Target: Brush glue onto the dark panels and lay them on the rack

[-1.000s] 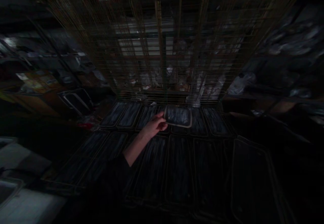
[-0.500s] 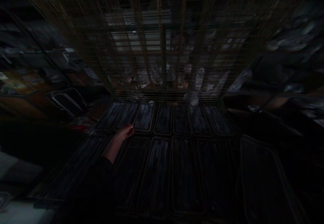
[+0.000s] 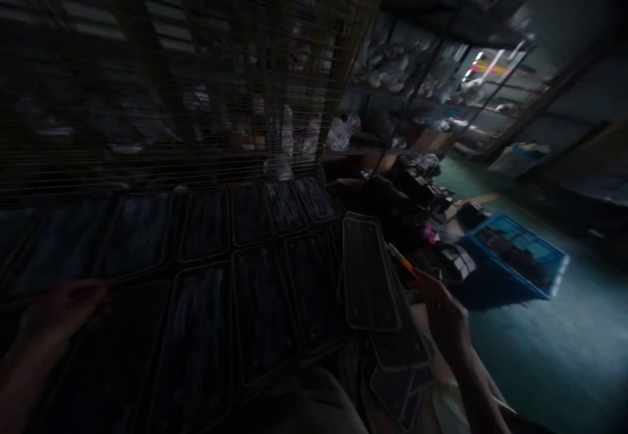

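Observation:
In my right hand (image 3: 444, 319) is a paintbrush (image 3: 403, 260) with an orange handle, its pale tip pointing up and left beside the dark panels. My left hand (image 3: 69, 313) is low at the left, just over the rows of panels, its fingers curled together. Whether it holds anything is too dark and blurred to tell. Beneath it lies a dark, rounded rectangular panel (image 3: 122, 336). Streaky whitish marks show on neighbouring panels, such as the one in the near row (image 3: 199, 316). A plain dark panel (image 3: 370, 277) lies on a stack nearest the brush.
Behind the panels rises a wire mesh (image 3: 206, 152). Shelves with plastic-wrapped goods (image 3: 343, 131) stand beyond it. On the green floor (image 3: 579, 329) at the right is a blue crate (image 3: 510, 290) with dark pieces inside. More loose panels (image 3: 400, 388) lie stacked near my body.
The view has swung to the right, so the panels and my left hand appear farther left. My right hand with the paintbrush, the blue crate and the floor have come into view.

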`<state>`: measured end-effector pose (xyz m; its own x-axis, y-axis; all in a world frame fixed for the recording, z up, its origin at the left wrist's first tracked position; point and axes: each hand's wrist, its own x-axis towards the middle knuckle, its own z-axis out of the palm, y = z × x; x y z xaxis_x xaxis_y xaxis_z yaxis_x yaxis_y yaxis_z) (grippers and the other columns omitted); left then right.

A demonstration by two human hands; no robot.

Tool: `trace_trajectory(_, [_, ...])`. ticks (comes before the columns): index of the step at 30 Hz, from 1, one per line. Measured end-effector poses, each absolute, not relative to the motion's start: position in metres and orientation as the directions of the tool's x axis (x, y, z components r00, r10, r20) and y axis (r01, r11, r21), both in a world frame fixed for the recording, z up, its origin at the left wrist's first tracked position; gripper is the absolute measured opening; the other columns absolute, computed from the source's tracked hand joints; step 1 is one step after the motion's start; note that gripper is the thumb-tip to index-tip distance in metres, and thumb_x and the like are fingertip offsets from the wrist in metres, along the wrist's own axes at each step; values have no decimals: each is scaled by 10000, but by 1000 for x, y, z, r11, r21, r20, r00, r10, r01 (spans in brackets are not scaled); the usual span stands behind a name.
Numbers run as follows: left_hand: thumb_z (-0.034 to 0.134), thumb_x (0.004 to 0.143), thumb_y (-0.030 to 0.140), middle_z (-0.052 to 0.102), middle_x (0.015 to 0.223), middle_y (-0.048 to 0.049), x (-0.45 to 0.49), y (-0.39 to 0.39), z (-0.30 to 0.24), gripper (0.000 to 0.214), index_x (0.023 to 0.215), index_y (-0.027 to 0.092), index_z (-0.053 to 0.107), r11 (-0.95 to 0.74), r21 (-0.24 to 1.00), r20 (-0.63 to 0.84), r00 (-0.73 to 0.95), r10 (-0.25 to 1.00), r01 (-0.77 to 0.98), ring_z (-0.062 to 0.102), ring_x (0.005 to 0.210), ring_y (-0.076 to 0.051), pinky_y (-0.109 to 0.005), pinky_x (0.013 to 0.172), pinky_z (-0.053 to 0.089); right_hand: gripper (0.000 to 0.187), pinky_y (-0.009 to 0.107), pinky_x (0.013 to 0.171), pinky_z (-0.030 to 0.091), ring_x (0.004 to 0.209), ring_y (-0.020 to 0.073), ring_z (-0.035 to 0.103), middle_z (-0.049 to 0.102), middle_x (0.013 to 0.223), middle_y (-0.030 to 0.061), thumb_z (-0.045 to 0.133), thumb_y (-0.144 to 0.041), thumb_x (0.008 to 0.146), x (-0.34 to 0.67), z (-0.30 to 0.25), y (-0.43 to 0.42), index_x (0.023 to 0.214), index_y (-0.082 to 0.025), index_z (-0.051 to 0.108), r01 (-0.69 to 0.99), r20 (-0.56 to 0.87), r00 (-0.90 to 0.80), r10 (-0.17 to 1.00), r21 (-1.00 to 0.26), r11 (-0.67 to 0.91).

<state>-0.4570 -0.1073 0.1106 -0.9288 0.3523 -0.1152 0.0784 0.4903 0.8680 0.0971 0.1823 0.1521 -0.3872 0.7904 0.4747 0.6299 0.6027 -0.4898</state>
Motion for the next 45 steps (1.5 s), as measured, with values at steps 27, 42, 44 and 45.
trace_trajectory(27, [636,736,570,584,521,33,-72,57,81,395,714,188,538,330,867,-475,-423,771,-373,541,415,-121,-205,387,392,236,263,731,519,894,200,678,673,1069,58,428,-255,1011,83,152,281,1196,-210,567,355,283,-821,497,-430,830])
trace_trajectory(42, [593,821,503,578,538,37,-69,53,86,342,762,179,497,278,847,-461,-364,809,-454,549,418,-108,-178,362,374,276,246,674,528,791,175,669,687,938,68,433,-316,1020,149,197,194,1247,-230,565,293,-34,-910,412,-757,585])
trace_trajectory(44, [600,812,501,572,528,44,-70,55,89,339,764,182,492,284,849,-460,-360,812,-446,536,405,-103,-175,358,370,272,244,665,538,752,170,674,692,852,59,420,-323,1023,142,197,202,1203,-207,588,278,-53,-908,415,-817,506])
trace_trajectory(45, [604,805,499,568,522,49,-70,56,89,338,758,185,487,291,850,-464,-363,808,-439,528,394,-101,-173,352,365,278,241,651,541,721,165,675,688,806,52,412,-330,1025,137,196,208,1172,-190,601,270,-60,-907,417,-843,465])
